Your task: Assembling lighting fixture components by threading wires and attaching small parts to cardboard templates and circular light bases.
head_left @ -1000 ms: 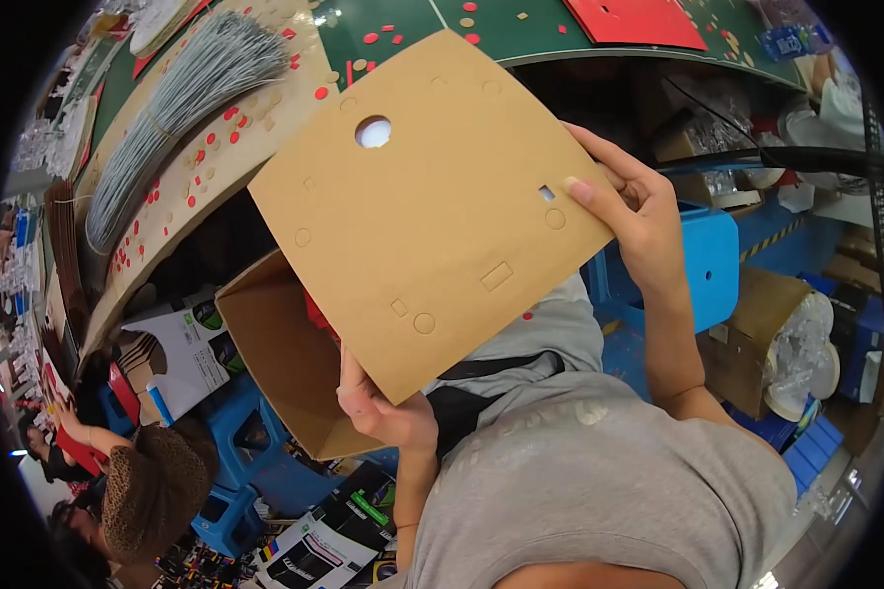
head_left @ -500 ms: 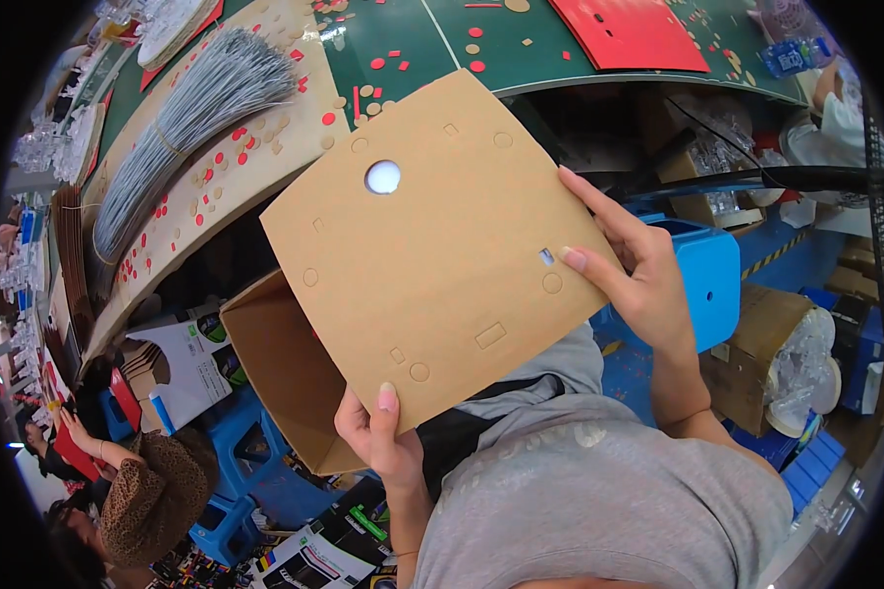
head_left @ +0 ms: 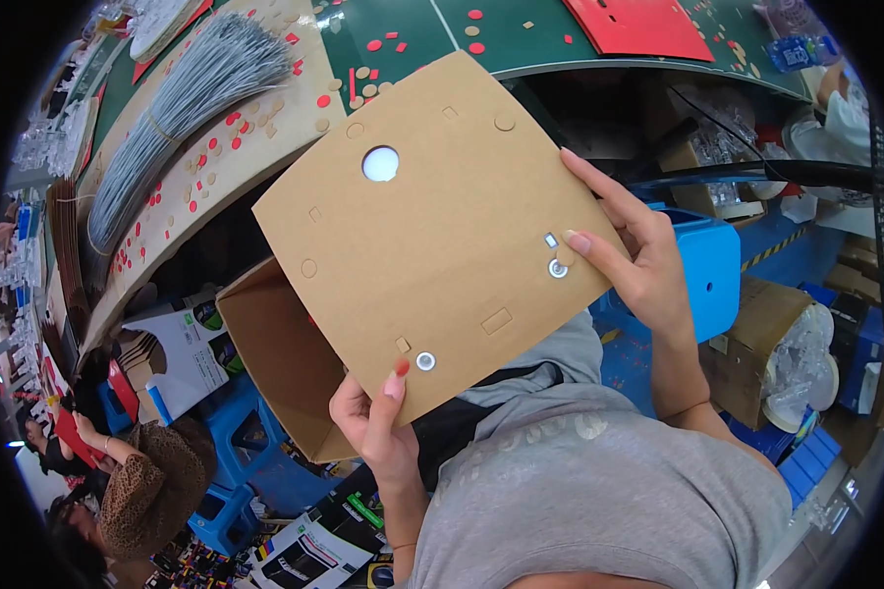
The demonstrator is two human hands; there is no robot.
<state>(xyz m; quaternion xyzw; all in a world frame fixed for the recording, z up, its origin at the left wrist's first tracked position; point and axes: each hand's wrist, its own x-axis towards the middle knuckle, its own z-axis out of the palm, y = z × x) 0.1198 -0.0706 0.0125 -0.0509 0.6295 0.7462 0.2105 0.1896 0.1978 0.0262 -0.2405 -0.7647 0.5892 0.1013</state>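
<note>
A brown cardboard sheet (head_left: 432, 221) is held tilted in front of me by both hands. It has a large round hole near its upper left and several cut outlines of small circles and rectangles. My left hand (head_left: 378, 422) grips the lower left edge, thumb on the face beside an open round hole and a small red piece (head_left: 402, 366). The right hand (head_left: 643, 260) clasps the right edge. Its thumb lies next to a small rectangular hole and a round hole, with a small tan piece (head_left: 564, 252) near the thumb tip. Fingers behind the sheet are partly hidden.
An open cardboard box (head_left: 290, 373) stands below left of the sheet. The green table (head_left: 530, 44) beyond carries scattered punched pieces, red sheets (head_left: 638, 27) and a bundle of grey wires (head_left: 182, 118). A blue stool (head_left: 707, 275) is at right. Another person (head_left: 157, 481) sits at left.
Two circles, one near each thumb, have become open holes. A red piece now shows by the left thumb and a tan one by the right. The sheet has shifted slightly up.
</note>
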